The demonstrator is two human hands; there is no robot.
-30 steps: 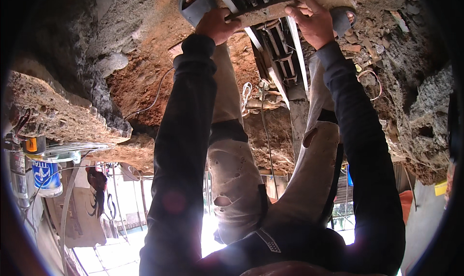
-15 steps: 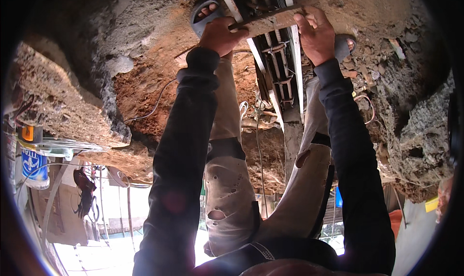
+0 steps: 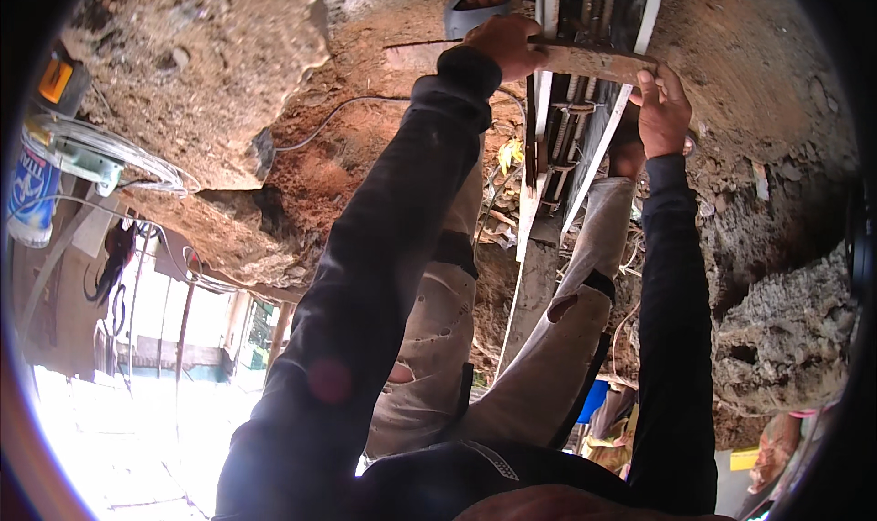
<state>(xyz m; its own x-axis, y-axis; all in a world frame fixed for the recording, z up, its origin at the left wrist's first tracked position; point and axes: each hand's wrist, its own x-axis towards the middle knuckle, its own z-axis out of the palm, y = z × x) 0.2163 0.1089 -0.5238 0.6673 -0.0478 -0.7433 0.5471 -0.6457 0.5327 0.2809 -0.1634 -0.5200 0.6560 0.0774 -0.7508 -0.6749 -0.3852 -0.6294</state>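
Both hands grip rusty flat bar laid across rebar cage: left hand clamps one end, right hand other. Risk: bar slips off, drops into trench; loose soil crumbles.

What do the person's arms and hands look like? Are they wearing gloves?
No gloves: the left hand and the right hand are both bare. Both arms are covered down to the wrist by long dark sleeves, blackish and plain, with no stripes or markings that I can see. The left cuff looks snug and a little bunched. No watch or rings show.
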